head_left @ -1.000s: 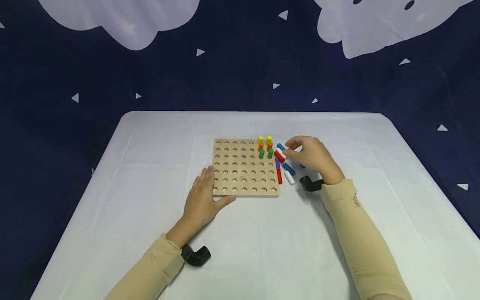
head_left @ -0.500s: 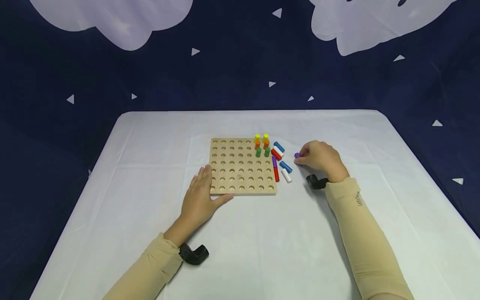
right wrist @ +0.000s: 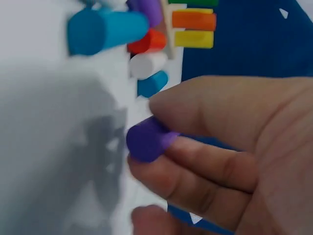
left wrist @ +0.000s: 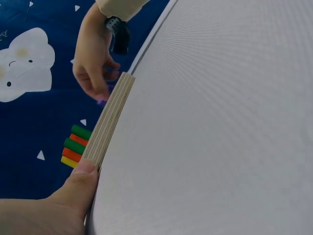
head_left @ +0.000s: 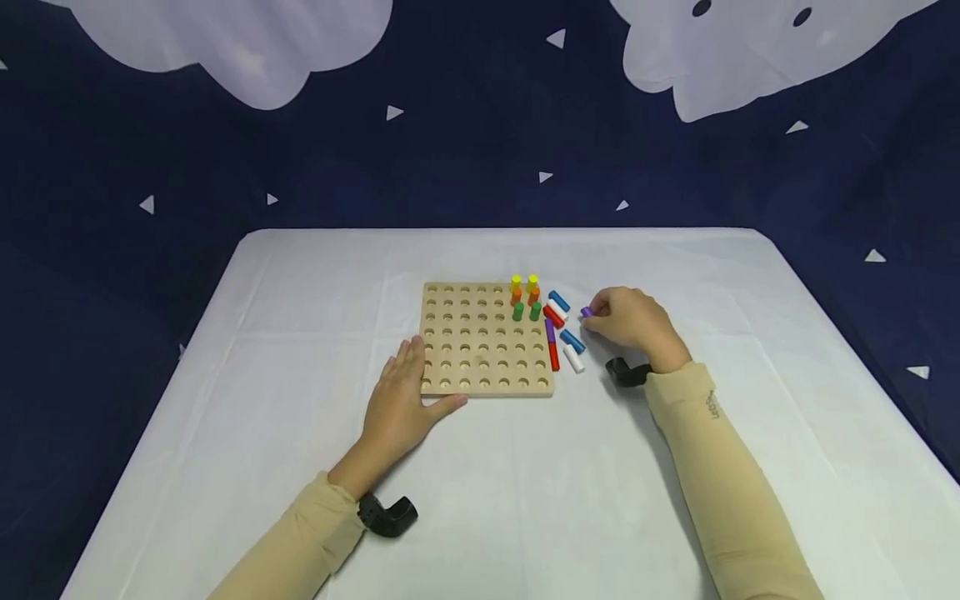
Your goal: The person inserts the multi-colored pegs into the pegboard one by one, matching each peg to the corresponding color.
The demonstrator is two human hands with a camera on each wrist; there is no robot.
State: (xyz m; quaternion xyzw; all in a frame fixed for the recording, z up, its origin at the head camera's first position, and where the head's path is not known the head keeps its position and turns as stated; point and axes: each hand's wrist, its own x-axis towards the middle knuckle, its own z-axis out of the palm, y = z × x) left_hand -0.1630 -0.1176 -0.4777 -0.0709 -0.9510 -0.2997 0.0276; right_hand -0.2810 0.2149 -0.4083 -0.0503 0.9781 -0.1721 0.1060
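The right hand (head_left: 632, 318) is to the right of the pegboard (head_left: 455, 340), well clear of its edge and level with its far half. Its fingers are bent together and pinch a purple peg (right wrist: 146, 140) between thumb and fingertips, with the peg on the side of the hand toward the pegboard. The left hand (head_left: 393, 412) rests at the pegboard's near left corner, fingers straight along the left edge and thumb spread along the near edge, touching the wood and gripping nothing.

Six pegs stand upright in the pegboard's far right corner, paired by colour: yellow pegs (head_left: 532, 282) in the farthest row, then orange pegs (head_left: 534, 296), then green pegs (head_left: 536, 312).

Just beside the pegboard's right edge lie loose pegs. From its far end come a blue peg (head_left: 558, 301), a white peg and a red peg (head_left: 553, 317), close together. Alongside its middle, a second purple peg (head_left: 549, 330) lies end to end with a second red peg (head_left: 554, 358). Slightly farther out from the pegboard are another blue peg (head_left: 572, 342) and another white peg (head_left: 573, 359).

A white-covered table (head_left: 465, 500) carries the pegboard, and a dark blue backdrop (head_left: 450, 167) hangs beyond it.
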